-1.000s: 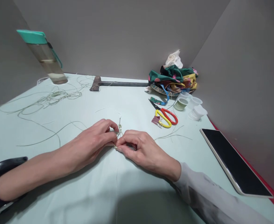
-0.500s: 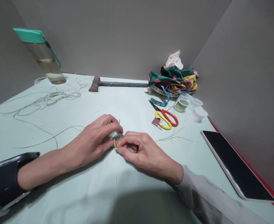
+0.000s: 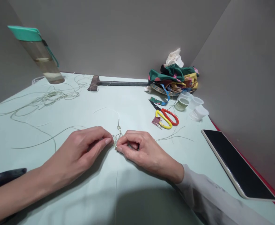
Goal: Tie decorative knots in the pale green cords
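A small knotted bundle of thin pale green cord lies at the middle of the table, with a pin-like metal piece sticking up at its far end. My right hand pinches the near end of this bundle between thumb and forefinger. From the other side, my left hand has its thumb and forefinger pressed together at the cord's left strands; the exact grip is too small to make out. Loose cord ends run out to the left of it, and others lie beyond my right hand.
A hammer lies at the back beside tangled cord and a water bottle. On the right are scissors, cord spools, bunched patterned fabric and a phone. Grey walls stand behind and at right.
My left hand has drawn back left and toward me from over the bundle, uncovering its knotted far part. My right hand keeps its pinch in nearly the same place.
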`<action>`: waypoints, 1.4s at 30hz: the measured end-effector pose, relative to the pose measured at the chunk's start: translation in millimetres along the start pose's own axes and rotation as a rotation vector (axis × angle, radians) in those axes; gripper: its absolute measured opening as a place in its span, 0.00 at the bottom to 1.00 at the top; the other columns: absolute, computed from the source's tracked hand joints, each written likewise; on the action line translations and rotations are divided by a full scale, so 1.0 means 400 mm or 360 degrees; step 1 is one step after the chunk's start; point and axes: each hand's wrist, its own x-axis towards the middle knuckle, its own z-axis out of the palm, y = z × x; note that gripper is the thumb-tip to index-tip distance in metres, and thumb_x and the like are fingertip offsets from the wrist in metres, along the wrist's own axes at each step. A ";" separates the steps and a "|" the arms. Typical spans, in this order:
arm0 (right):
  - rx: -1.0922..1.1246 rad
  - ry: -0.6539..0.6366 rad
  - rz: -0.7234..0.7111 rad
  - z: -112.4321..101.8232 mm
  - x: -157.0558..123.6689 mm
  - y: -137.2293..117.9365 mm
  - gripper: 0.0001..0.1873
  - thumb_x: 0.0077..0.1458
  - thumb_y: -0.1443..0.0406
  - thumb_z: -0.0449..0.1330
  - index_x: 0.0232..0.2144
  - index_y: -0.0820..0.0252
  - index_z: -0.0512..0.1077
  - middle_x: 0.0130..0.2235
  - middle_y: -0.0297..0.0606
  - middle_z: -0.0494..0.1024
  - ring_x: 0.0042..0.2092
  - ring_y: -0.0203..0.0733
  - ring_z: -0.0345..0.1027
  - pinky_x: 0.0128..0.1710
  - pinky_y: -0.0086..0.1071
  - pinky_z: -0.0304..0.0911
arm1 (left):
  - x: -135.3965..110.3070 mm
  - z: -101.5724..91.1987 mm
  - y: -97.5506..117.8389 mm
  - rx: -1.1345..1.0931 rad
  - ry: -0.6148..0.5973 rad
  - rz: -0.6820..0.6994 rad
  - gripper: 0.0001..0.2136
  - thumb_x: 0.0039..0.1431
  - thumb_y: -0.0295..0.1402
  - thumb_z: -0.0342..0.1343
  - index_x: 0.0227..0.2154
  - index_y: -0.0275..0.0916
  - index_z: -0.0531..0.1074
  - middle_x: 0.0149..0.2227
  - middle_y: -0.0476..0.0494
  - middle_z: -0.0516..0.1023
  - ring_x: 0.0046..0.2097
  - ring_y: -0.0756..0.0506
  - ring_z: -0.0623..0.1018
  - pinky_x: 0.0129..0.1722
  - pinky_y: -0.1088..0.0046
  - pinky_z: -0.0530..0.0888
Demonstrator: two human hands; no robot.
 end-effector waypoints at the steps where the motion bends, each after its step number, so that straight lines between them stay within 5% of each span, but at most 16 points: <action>1: 0.0008 0.0001 0.0001 0.000 0.000 0.000 0.08 0.61 0.72 0.62 0.31 0.59 0.79 0.31 0.30 0.77 0.29 0.32 0.60 0.29 0.28 0.55 | -0.007 0.000 0.002 -0.0036 -0.0026 0.0009 0.13 0.71 0.38 0.52 0.36 0.44 0.80 0.31 0.52 0.83 0.29 0.49 0.78 0.28 0.76 0.73; 6: 0.0028 0.0015 0.0012 -0.001 0.000 0.003 0.07 0.62 0.70 0.63 0.32 0.59 0.80 0.32 0.31 0.78 0.29 0.32 0.61 0.30 0.29 0.55 | -0.024 0.016 -0.006 -0.0145 -0.0103 -0.0116 0.10 0.66 0.43 0.61 0.41 0.44 0.81 0.31 0.49 0.83 0.27 0.46 0.77 0.25 0.72 0.71; 11: 0.0005 -0.0003 -0.0003 -0.001 -0.001 0.006 0.07 0.63 0.69 0.64 0.33 0.59 0.82 0.32 0.31 0.78 0.30 0.33 0.61 0.31 0.30 0.56 | -0.026 0.016 -0.013 -0.0215 -0.0178 -0.0159 0.12 0.71 0.40 0.53 0.36 0.44 0.80 0.33 0.48 0.84 0.33 0.45 0.80 0.33 0.68 0.73; 16: -0.0002 0.0011 -0.0005 -0.003 0.000 -0.001 0.08 0.63 0.70 0.63 0.33 0.59 0.82 0.31 0.31 0.77 0.30 0.33 0.60 0.32 0.30 0.55 | -0.044 0.007 -0.003 -0.0238 -0.0260 -0.0234 0.15 0.73 0.42 0.48 0.33 0.44 0.74 0.28 0.50 0.77 0.29 0.45 0.74 0.26 0.70 0.69; 22: 0.0023 0.0024 0.0006 -0.005 0.002 -0.002 0.06 0.62 0.68 0.64 0.32 0.60 0.81 0.30 0.30 0.76 0.31 0.33 0.59 0.33 0.31 0.55 | -0.027 0.033 0.011 -0.0203 -0.0097 -0.0316 0.10 0.64 0.45 0.62 0.36 0.44 0.74 0.22 0.56 0.69 0.25 0.47 0.68 0.23 0.72 0.63; 32: 0.0063 0.0052 0.0027 -0.008 0.004 -0.001 0.06 0.62 0.69 0.64 0.32 0.61 0.81 0.27 0.27 0.72 0.28 0.31 0.56 0.31 0.30 0.54 | -0.013 0.023 0.023 -0.0173 -0.0118 -0.0202 0.12 0.67 0.39 0.55 0.29 0.43 0.79 0.28 0.51 0.77 0.28 0.48 0.72 0.29 0.72 0.66; 42: -0.0015 0.0045 -0.0021 -0.002 0.005 -0.008 0.09 0.61 0.75 0.63 0.30 0.62 0.80 0.30 0.27 0.76 0.28 0.29 0.57 0.30 0.27 0.54 | -0.007 0.011 -0.005 -0.0474 -0.0252 -0.0398 0.08 0.57 0.34 0.52 0.23 0.43 0.67 0.30 0.51 0.72 0.28 0.49 0.67 0.26 0.74 0.63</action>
